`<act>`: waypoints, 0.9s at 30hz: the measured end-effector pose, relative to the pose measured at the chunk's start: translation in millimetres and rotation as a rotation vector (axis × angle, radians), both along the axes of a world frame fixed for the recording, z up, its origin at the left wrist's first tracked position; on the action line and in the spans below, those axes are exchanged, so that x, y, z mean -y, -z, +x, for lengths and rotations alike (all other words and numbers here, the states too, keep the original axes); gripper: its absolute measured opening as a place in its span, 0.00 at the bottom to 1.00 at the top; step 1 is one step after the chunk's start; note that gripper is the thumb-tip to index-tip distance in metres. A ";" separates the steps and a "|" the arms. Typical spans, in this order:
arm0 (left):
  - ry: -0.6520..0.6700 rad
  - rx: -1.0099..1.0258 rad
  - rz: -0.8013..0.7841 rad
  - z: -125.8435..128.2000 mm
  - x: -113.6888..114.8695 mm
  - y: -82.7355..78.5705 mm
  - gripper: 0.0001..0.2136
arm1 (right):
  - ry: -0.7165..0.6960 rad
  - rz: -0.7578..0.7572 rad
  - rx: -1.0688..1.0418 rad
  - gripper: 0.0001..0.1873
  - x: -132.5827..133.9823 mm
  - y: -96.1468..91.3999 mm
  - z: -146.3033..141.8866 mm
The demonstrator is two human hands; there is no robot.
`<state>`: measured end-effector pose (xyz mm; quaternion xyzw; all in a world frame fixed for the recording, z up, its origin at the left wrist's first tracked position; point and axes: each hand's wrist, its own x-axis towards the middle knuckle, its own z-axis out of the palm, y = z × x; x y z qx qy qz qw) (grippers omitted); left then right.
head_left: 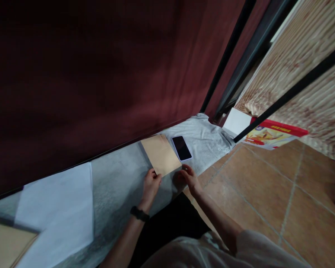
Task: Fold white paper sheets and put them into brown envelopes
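Note:
A flat rectangle of brown kraft paper [162,154] lies on the grey cloth; whether it is a folded sheet or an envelope I cannot tell. My left hand [152,183], a dark band on its wrist, pinches the paper's near left corner. Close to the near right corner is my right hand [190,178], its fingers curved and apart, perhaps touching the edge. A phone [181,147] with a dark screen and pale rim lies just right of the paper.
Grey cloth [114,175] covers the long narrow surface beside a dark red curtain [100,74]. White sheets [61,208] and a brown paper stack [5,245] lie at left. Black poles [229,52] rise at right. A red printed box [270,136] rests on the tiled floor [254,186].

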<state>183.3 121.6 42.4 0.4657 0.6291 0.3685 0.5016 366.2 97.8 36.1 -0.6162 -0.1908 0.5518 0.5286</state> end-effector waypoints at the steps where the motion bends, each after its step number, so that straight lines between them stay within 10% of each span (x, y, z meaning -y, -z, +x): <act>1: -0.009 -0.029 0.005 0.6 -0.3 1.0 0.14 | -0.013 -0.006 0.013 0.29 -0.3 2.0 0.7; 27: 0.072 -0.507 0.119 15.3 5.1 0.8 0.32 | -0.285 0.097 0.549 0.32 -10.3 3.5 1.7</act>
